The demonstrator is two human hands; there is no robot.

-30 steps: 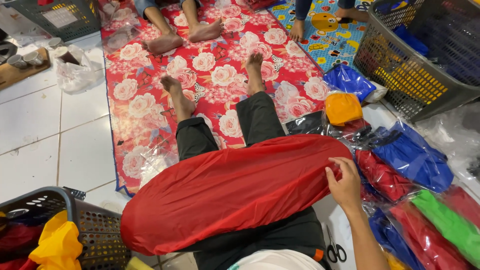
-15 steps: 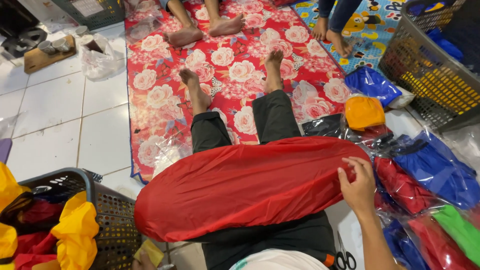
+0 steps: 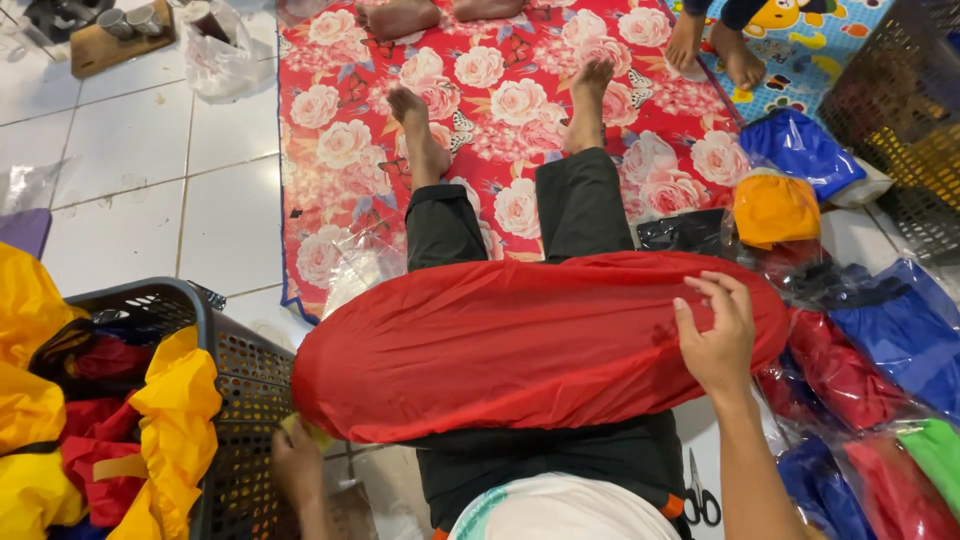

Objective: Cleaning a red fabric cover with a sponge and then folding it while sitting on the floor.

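Red cover point(image 3: 520, 345) lies stretched across lap, above floral mat point(image 3: 340, 150). Right hand point(image 3: 715, 340) flat on its right end, fingers apart; left hand point(image 3: 298, 462) clamped on its lower-left edge beside basket point(image 3: 240, 370). Best keep fabric taut, smooth outward.

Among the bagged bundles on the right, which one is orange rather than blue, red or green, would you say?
The orange bundle lying on the mat's right edge, just below the blue bundle; the only orange one.
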